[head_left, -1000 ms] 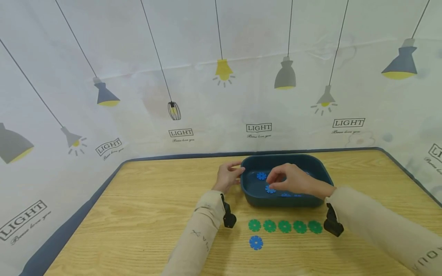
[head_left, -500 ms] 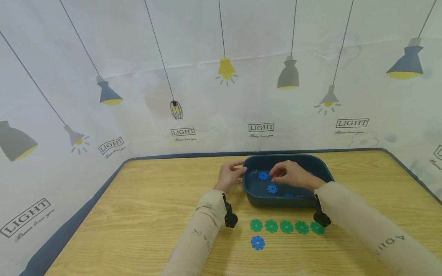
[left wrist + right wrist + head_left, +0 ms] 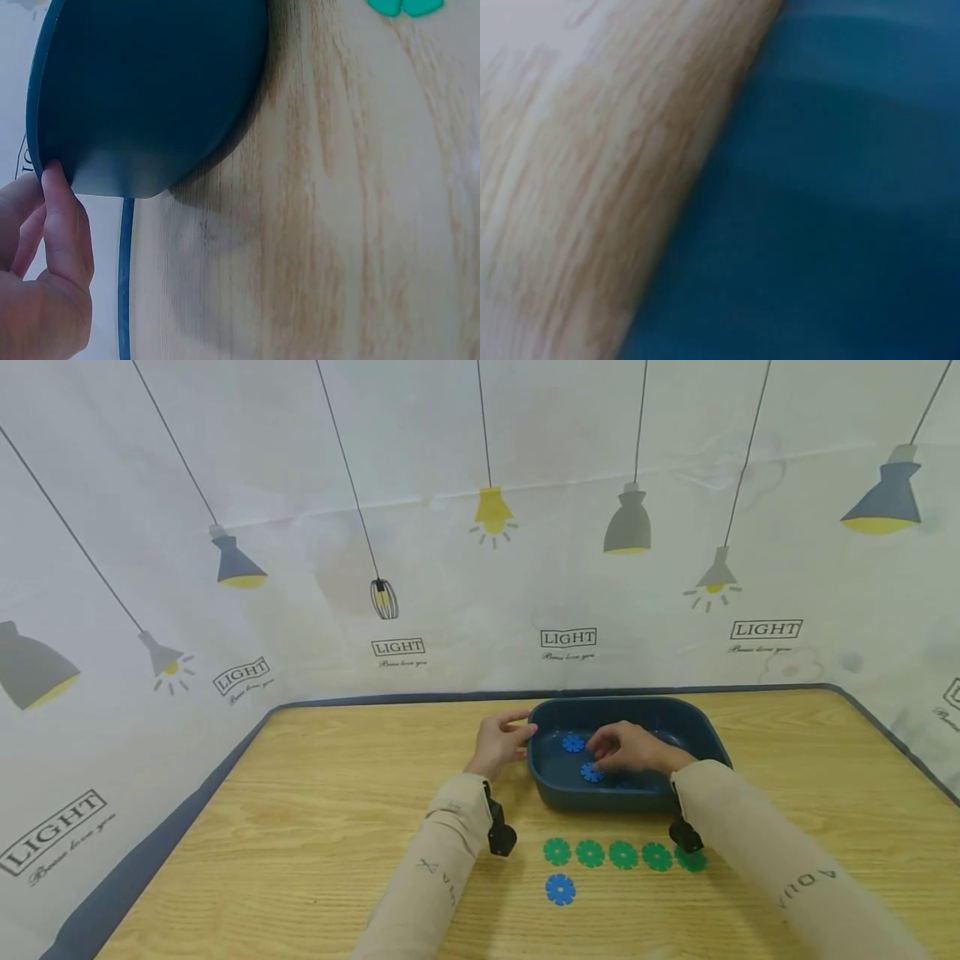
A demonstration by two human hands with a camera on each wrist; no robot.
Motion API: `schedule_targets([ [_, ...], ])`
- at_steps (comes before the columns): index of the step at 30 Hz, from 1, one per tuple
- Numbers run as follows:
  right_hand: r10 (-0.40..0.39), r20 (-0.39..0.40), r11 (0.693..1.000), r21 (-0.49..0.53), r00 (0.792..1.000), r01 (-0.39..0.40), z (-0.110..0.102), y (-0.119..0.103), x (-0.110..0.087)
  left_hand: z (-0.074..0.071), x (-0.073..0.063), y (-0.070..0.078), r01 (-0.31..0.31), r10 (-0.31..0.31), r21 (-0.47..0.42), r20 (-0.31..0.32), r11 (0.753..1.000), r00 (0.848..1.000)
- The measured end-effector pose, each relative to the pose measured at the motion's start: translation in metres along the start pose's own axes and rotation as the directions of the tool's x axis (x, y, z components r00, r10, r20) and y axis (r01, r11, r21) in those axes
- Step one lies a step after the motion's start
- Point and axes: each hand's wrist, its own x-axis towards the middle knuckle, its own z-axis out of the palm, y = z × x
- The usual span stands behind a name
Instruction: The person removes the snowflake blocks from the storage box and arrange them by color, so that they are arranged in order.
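At the left end of a dark blue-green plastic tub (image 3: 615, 799), my left hand (image 3: 497, 745) holds the rim. In the left wrist view its fingertips (image 3: 54, 171) sit right at the tub's edge. Inside the tub, my right hand (image 3: 628, 748) reaches down with bent fingers, thumb and forefinger apart. The thumb overlaps the edge of a blue snowflake disc (image 3: 589, 773) lying on the tub floor. Another blue snowflake disc (image 3: 573, 743) lies just behind, near the fingertips. The right wrist view shows the tub wall (image 3: 802, 210) close up and blurred, with no hand in it.
In front of the tub, several green snowflake discs (image 3: 590, 853) form a row on the wooden table (image 3: 337, 810). The rightmost is partly covered by the right wrist's camera. A single blue snowflake disc (image 3: 560, 889) lies below the row's left end. A printed cloth (image 3: 465, 585) hangs behind.
My right hand lifted slightly off the nearer blue disc, then came back down to its edge, its forearm shifting left. The left hand stays on the rim.
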Motion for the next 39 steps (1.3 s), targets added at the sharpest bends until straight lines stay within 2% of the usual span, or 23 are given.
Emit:
schedule_targets([
  [7, 0.043, -0.003, 0.997, -0.060, 0.999, -0.043, 0.005, 0.004, 0.004, 0.001, -0.001, 0.000, -0.010, 0.010, 0.002, -0.001, 1.000, 1.000],
  [16, 0.117, -0.015, 0.990, -0.071, 0.993, -0.118, 0.013, -0.002, 0.004, 0.000, -0.004, 0.000, -0.024, 0.024, 0.002, -0.007, 1.000, 1.000],
  [24, 0.094, -0.006, 0.989, -0.115, 0.996, -0.094, 0.012, -0.002, 0.002, 0.000, 0.000, -0.003, -0.023, 0.023, -0.003, -0.002, 1.000, 1.000],
  [39, 0.086, -0.003, 0.993, -0.076, 0.996, -0.086, 0.011, 0.001, -0.001, 0.001, 0.000, -0.003, -0.011, 0.011, -0.008, -0.018, 1.000, 1.000],
])
